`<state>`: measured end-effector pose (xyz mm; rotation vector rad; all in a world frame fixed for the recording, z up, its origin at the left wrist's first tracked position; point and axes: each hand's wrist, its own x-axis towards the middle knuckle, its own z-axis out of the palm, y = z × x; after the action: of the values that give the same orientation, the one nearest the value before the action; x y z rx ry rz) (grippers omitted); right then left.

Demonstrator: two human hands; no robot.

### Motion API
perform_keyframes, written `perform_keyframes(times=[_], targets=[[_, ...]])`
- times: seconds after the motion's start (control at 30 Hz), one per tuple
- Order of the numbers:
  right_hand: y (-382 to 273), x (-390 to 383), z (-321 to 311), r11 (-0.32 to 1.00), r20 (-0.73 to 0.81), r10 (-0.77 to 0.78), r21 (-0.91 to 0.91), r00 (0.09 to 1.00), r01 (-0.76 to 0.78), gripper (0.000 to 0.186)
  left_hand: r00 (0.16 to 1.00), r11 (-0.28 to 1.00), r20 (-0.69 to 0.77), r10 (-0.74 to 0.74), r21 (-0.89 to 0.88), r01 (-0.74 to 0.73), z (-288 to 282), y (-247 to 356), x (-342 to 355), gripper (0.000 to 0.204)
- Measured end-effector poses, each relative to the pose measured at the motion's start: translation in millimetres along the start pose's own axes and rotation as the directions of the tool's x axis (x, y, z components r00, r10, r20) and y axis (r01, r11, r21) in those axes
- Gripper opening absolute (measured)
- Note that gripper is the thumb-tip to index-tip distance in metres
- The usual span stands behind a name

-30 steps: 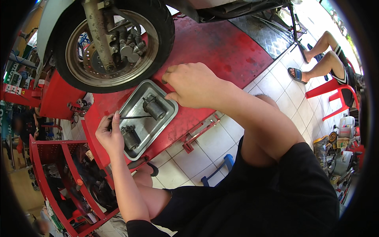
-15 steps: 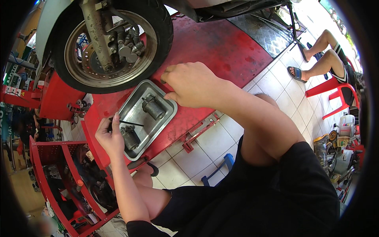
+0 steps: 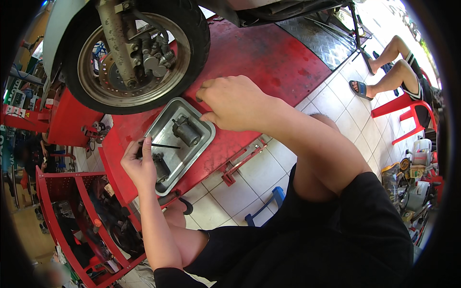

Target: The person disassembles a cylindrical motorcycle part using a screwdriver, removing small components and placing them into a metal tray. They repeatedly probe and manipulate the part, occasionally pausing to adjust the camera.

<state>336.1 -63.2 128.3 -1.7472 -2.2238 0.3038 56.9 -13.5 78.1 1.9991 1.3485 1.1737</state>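
A metal tray (image 3: 185, 160) on the red platform (image 3: 254, 60) holds two grimy cylindrical metal parts, the upper one (image 3: 188, 133) near the tray's right end, the lower one (image 3: 160, 170) beside my left hand (image 3: 141, 163). That hand's fingers are closed on a thin black rod (image 3: 167, 146), which reaches across the tray. My right hand (image 3: 233, 103) is curled at the tray's upper right corner, thumb near the rim; whether its fingertips hold anything is hidden.
A two-wheeler's front wheel (image 3: 81, 86) stands behind the tray. Red shelving (image 3: 81, 180) is at lower left, a blue frame (image 3: 276, 197) on the tiled floor below. At right, another person's legs (image 3: 403, 72) rest beside a red plastic chair (image 3: 408, 122), with piled equipment (image 3: 418, 192) below.
My left hand has shifted a little right and down with the rod, whose far end sits lower and further left than a second ago. My right hand has stayed put.
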Motion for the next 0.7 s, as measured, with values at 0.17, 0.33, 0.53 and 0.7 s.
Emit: perform_keyframes(times=[0.17, 0.33, 0.53, 0.7], targets=[[0, 0, 2, 1.000, -0.004, 0.000, -0.010, 1.000, 0.000, 0.035, 1.000, 1.000, -0.005, -0.009, -0.027, 0.009, 1, 1, 0, 0.020], [1, 1, 2, 1.000, -0.019, -0.009, -0.015, 1.000, 0.009, 0.034, 1.000, 0.999, -0.009, -0.015, -0.050, 0.015, 1, 2, 1, 0.021], [-3, 1, -1, 0.999, 0.043, 0.028, -0.018, 0.999, -0.027, 0.035, 0.999, 0.997, -0.011, -0.041, -0.072, 0.040, 0, 0, 1, 0.021], [-3, 1, -2, 1.000, 0.049, 0.027, -0.014, 0.998, -0.027, 0.036, 0.997, 0.992, -0.009, -0.077, -0.104, 0.075, -1, -7, 1, 0.020]])
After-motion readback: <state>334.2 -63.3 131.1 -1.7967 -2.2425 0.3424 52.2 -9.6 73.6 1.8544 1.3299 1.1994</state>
